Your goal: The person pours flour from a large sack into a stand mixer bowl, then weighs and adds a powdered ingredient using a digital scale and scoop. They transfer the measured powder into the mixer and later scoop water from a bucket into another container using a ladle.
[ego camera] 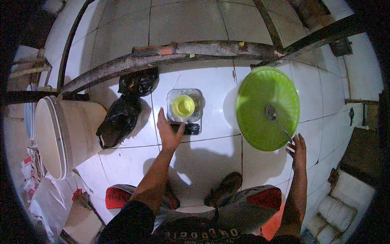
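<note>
My left hand (170,134) has its thumb and fingers spread around the near left side of a digital kitchen scale (196,129); its thumb is at the display panel. On the scale's platform stands a small yellow cup (174,106), its contents hard to make out. To the right, a large green plastic basin (246,128) with a ribbed wall holds a metal spoon or ladle (281,129), whose handle leans over the near right rim. My right hand (298,149) has its fingertips at the handle's end; whether they grip it is unclear.
A black plastic bag (122,119) lies left of the scale, beside a lidded bucket (82,131). Beyond the scale runs a low wooden bar (210,48) of a frame. Papers and white sheeting (50,204) lie at lower left. My feet (225,187) are on the tiled floor.
</note>
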The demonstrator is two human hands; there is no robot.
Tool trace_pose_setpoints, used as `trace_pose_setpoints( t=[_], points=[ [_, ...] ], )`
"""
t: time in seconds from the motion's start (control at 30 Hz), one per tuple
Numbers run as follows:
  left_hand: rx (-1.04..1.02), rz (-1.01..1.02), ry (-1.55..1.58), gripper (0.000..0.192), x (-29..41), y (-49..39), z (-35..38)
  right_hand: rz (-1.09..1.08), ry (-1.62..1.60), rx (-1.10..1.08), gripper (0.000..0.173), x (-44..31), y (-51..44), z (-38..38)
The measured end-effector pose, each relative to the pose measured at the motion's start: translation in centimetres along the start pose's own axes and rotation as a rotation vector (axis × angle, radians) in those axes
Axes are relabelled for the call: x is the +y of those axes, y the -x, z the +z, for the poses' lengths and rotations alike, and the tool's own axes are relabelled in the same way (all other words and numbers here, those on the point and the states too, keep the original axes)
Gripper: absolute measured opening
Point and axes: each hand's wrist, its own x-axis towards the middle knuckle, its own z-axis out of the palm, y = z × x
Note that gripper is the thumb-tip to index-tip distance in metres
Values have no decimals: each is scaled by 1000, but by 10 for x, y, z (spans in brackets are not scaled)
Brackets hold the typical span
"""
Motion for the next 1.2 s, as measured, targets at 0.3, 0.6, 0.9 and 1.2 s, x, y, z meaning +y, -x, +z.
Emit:
trace_pose_setpoints(
  t=[0.3,0.6,0.9,1.2],
  points=[
    [-343,-175,-31,76,-29,59,8,-88,-120,-118,34,5,-14,2],
    [-520,76,-577,77,6,71,28,-253,228,-41,21,-4,-10,10],
    [-600,154,-688,69,11,61,34,-267,-54,-47,24,8,-17,-8],
    [-646,302,-662,55,-2,64,46,-216,-432,-56,33,-4,-14,-28]
  ],
)
